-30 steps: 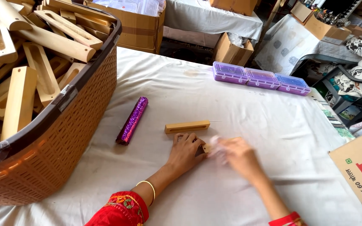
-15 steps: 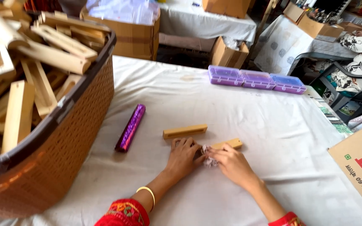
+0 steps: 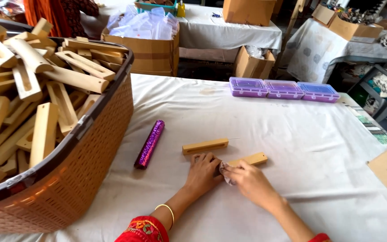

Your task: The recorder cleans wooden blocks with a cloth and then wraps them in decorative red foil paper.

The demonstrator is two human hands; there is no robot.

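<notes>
Near the front edge of the white cloth-covered table (image 3: 292, 134), the left hand (image 3: 202, 172) presses flat on one end of a pale rectangular wooden block (image 3: 249, 159), fingers spread and not gripping. The right hand (image 3: 247, 181) pinches a small crumpled whitish scrap (image 3: 224, 170) against that block. A second slotted wooden block (image 3: 205, 146) lies just behind, a glittery purple tube (image 3: 149, 143) to the left, beside the brown woven plastic basket (image 3: 90, 152).

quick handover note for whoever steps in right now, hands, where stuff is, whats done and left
Left hand: flat on the white cloth, pressing one end of a wooden block.
Right hand: on the same block, pinching a small pale scrap against it.
Second block lies loose just beyond; purple glitter roll to the left.
Basket at left is heaped with blocks.
Done: cannot tell. Left: the loose block lies untouched.
</notes>
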